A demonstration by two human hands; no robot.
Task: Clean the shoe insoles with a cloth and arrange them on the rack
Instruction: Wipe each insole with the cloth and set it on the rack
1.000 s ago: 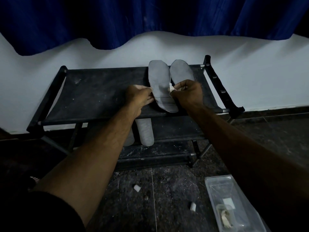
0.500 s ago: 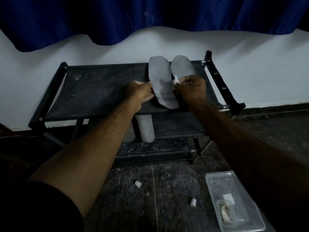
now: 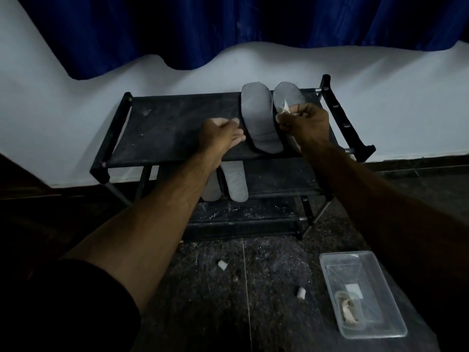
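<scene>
Two grey insoles lie side by side on the top shelf of the black rack (image 3: 165, 128): the left insole (image 3: 258, 115) and the right insole (image 3: 289, 96), partly hidden by my right hand. My right hand (image 3: 305, 121) is closed on a small white cloth (image 3: 284, 109) and rests over the right insole. My left hand (image 3: 220, 134) lies on the shelf just left of the left insole, fingers loosely extended and holding nothing. Two more grey insoles (image 3: 236, 182) sit on the middle shelf, one partly behind my left forearm.
A clear plastic box (image 3: 360, 293) with scraps inside stands on the dark floor at lower right. Two small white bits (image 3: 222, 265) (image 3: 300, 292) lie on the floor in front of the rack. White wall and blue curtain (image 3: 228, 29) rise behind.
My right hand with the cloth has moved from the left insole's edge over onto the right insole. My left hand has let go of the left insole, which now lies flat.
</scene>
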